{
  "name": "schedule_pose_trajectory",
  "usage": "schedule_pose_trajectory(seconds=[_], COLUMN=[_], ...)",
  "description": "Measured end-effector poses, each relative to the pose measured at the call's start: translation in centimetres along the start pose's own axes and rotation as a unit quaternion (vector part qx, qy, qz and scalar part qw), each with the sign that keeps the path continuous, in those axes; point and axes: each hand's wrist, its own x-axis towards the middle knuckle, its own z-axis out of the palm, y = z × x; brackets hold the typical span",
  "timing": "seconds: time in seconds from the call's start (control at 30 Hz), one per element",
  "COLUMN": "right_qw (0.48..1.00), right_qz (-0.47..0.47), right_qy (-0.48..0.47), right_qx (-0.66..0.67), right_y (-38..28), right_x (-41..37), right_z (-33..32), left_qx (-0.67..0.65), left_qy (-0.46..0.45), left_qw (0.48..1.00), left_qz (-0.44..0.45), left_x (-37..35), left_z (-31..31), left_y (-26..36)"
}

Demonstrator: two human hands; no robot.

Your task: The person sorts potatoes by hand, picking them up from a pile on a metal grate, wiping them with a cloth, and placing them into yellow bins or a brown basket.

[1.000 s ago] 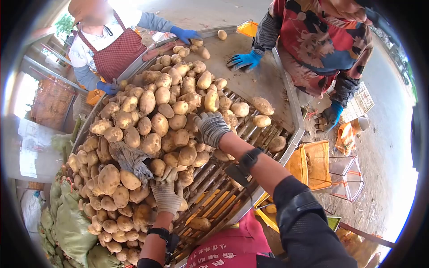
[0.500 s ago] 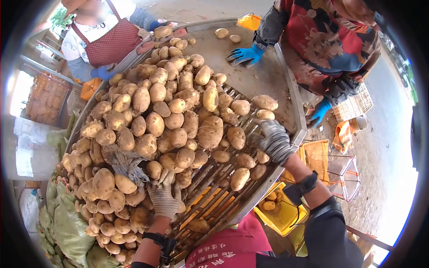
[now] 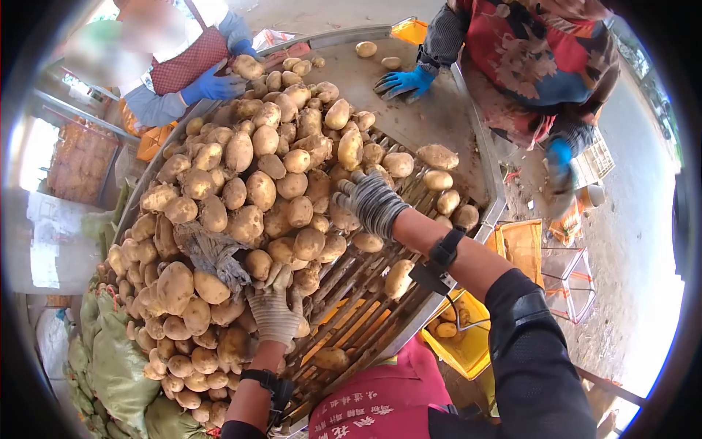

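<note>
Back from the slats' (image 3: pixel 365 282) far right side, the right hand (image 3: pixel 374 203) now reaches over the near edge of the heap; fewer potatoes (image 3: pixel 261 189) lie scattered across the bars than half a second ago, while the left hand (image 3: pixel 275 313) stays low in the pile.

From the head camera, the potatoes fill the left and middle of the metal table (image 3: pixel 351 73), spilling onto the slats, with one loose potato (image 3: pixel 398 279) lying out on the bars. Gloved right fingers are parted over the heap's edge and do not look closed round anything. Left fingers press against potatoes beside a grey rag (image 3: pixel 212 256); whether they grasp one, I cannot tell. More potatoes sit in a yellow crate (image 3: pixel 468 358) beyond the slats. Opposite, one co-worker's blue glove (image 3: pixel 219 83) is by a potato, and another's glove (image 3: pixel 408 83) rests on the bare metal.

Raking potatoes from the heap onto the slats seems the step in hand. Judging by the pose, the next move calls for curling the right fingers behind a few and drawing them rightward, the left hand steadying the rest.
</note>
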Motion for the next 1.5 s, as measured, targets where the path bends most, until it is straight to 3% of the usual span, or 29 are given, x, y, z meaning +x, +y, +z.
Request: schedule_pose_trajectory(seconds=[0.07, 0.13, 0.23, 0.33, 0.37, 0.5, 0.53, 0.57, 0.63, 0.67, 0.7, 0.73, 0.8, 0.87, 0.93, 1.0, 1.07, 1.17, 1.3, 1.33, 1.37, 1.4, 1.47, 1.5], right_qw=[0.995, 0.993, 0.949, 0.936, 0.969, 0.93, 0.845, 0.72, 0.478, 0.347, 0.136, 0.011, -0.007, -0.013, -0.096, -0.036, 0.001, 0.02, 0.02, 0.076, 0.131, 0.164, 0.215, 0.216], right_qz=[0.02, 0.02, 0.133, 0.161, 0.186, 0.227, 0.247, 0.255, 0.212, 0.176, 0.079, 0.099, 0.093, 0.15, 0.205, 0.223, 0.28, 0.411, 0.456, 0.515, 0.569, 0.653, 0.663, 0.678], right_qy=[-0.081, -0.085, -0.141, -0.107, -0.026, -0.068, 0.008, 0.086, 0.147, 0.179, 0.158, 0.143, 0.157, 0.234, 0.26, 0.3, 0.357, 0.442, 0.5, 0.509, 0.511, 0.45, 0.333, 0.321], right_qx=[0.046, 0.077, 0.249, 0.295, 0.163, 0.283, 0.474, 0.64, 0.839, 0.904, 0.975, 0.985, 0.983, 0.96, 0.939, 0.927, 0.891, 0.797, 0.736, 0.685, 0.63, 0.587, 0.636, 0.625], right_y=[-0.7, -0.8, -1.4, -4.9, -7.3, -8.2, -8.4, -8.6, -9.8, -10.7, -11.8, -12.6, -13.8, -15.3, -15.9, -16.0, -15.2, -14.6, -15.8, -16.5, -17.1, -17.5, -19.8, -18.9], right_x=[-0.9, -2.4, -5.2, -6.5, -6.3, -7.8, -8.9, -10.3, -13.6, -15.2, -17.4, -18.9, -21.2, -23.0, -25.0, -27.9, -31.4, -37.6, -44.3, -45.0, -45.1, -43.6, -45.4, -43.5], right_z=[-3.0, -3.0, -3.4, -2.4, -1.0, -2.5, -1.5, -0.5, -1.0, 0.4, -2.1, -1.0, 0.4, 0.5, 1.2, 2.9, 3.8, 2.9, 11.0, 13.1, 14.3, 13.7, 20.7, 17.8], left_qx=[0.022, -0.024, -0.025, -0.023, -0.022, -0.026, -0.028, -0.016, -0.004, -0.007, 0.002, 0.01, 0.039, 0.022, 0.02, 0.041, 0.01, 0.025, -0.007, -0.01, -0.012, -0.009, 0.013, -0.003], left_qy=[0.013, 0.016, 0.025, 0.03, 0.035, 0.039, 0.039, 0.033, 0.017, 0.017, 0.027, 0.033, 0.035, 0.025, 0.051, 0.073, 0.037, 0.07, 0.063, 0.06, 0.059, 0.061, 0.051, 0.042], left_qw=[0.999, 0.999, 0.999, 0.999, 0.999, 0.998, 0.997, 0.998, 0.999, 0.999, 0.999, 0.998, 0.998, 0.999, 0.997, 0.993, 0.997, 0.994, 0.994, 0.995, 0.995, 0.995, 0.996, 0.997], left_qz=[0.023, 0.024, 0.019, 0.029, 0.034, 0.045, 0.053, 0.044, 0.031, 0.04, 0.044, 0.05, 0.034, 0.04, 0.05, 0.08, 0.066, 0.081, 0.084, 0.083, 0.082, 0.079, 0.075, 0.066], left_x=[0.0, 0.0, 0.3, -0.1, -0.1, -0.2, -0.1, 0.0, 0.0, 0.0, -0.1, -0.2, -0.2, -0.1, -0.3, -0.3, -0.3, -0.1, -0.1, -0.1, -0.1, -0.1, -0.2, -0.4], left_z=[0.3, 0.3, 0.2, 0.2, 0.3, -0.1, -0.4, -0.6, -0.6, -0.7, -0.7, -0.7, 0.3, 0.0, -0.3, 0.1, -0.2, 1.0, 1.0, 1.1, 1.2, 1.3, 1.0, 0.4], left_y=[-0.5, -0.4, -0.2, -0.4, -0.4, -0.2, 0.0, 0.1, 0.3, 0.3, 0.4, 0.5, 0.2, 0.4, 0.7, 0.3, 0.3, -0.6, -0.5, -0.7, -0.9, -0.9, -0.9, -0.2])
